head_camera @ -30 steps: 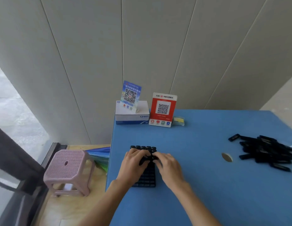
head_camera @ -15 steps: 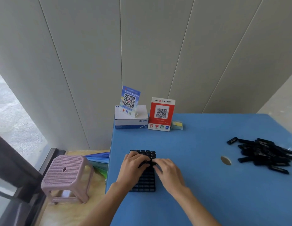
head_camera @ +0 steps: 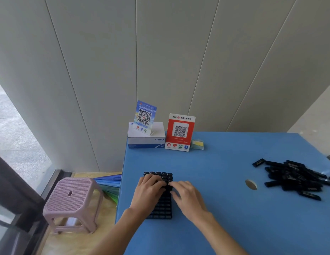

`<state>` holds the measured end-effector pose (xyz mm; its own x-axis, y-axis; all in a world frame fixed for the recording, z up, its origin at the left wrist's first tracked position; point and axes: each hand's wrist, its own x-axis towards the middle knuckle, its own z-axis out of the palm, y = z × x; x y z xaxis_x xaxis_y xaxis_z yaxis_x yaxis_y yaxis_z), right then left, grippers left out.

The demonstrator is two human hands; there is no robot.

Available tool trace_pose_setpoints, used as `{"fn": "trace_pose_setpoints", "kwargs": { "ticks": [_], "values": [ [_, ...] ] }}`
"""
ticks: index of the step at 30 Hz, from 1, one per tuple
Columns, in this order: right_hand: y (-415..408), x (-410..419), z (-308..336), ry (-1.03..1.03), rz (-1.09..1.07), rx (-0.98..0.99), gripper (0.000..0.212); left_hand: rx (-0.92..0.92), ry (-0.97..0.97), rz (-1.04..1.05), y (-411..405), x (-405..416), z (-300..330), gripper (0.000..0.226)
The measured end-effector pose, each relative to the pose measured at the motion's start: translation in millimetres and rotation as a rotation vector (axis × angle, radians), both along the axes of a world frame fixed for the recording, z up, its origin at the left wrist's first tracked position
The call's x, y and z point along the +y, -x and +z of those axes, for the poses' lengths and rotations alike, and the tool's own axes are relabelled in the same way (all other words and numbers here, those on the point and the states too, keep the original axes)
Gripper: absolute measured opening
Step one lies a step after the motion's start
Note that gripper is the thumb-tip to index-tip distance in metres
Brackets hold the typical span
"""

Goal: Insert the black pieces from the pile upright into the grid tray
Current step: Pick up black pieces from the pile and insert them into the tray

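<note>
The black plastic grid tray (head_camera: 163, 208) is covered by the left hand (head_camera: 147, 192) and right hand (head_camera: 188, 197), fingers curled; whether anything is held cannot be told, perhaps an upright black piece (head_camera: 168, 180).

Blue table (head_camera: 225, 208), lower right of frame. Near left edge: black grid tray (head_camera: 163, 208). Far right: pile of black pieces (head_camera: 293, 178). Back left corner: white box (head_camera: 146, 137), red QR stand (head_camera: 180, 132), small yellow packet (head_camera: 197, 144).

Grey panelled wall (head_camera: 105, 70) — pink stool (head_camera: 72, 197) beside blue table (head_camera: 225, 227).
</note>
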<state>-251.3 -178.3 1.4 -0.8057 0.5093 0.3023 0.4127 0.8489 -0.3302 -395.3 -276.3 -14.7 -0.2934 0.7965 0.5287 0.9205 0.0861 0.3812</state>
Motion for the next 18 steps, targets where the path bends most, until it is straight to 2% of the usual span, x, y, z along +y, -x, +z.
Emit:
{"fn": "trace_pose_setpoints", "kwargs": {
  "ticks": [5,13,18],
  "values": [
    [-15.2,-5.9,5.1,0.011,-0.077,-0.036,0.036,-0.015,0.006,0.015,-6.7,-9.5,0.4,0.029],
    [-76.4,-7.1,13.6,-0.107,-0.318,-0.070,0.040,0.026,0.008,-0.088,-49.0,-8.9,-0.5,0.032],
    [-117.2,-4.7,20.9,-0.181,-0.355,-0.066,0.040,0.071,0.064,-0.095,-87.2,6.2,11.2,0.036]
  ]
}}
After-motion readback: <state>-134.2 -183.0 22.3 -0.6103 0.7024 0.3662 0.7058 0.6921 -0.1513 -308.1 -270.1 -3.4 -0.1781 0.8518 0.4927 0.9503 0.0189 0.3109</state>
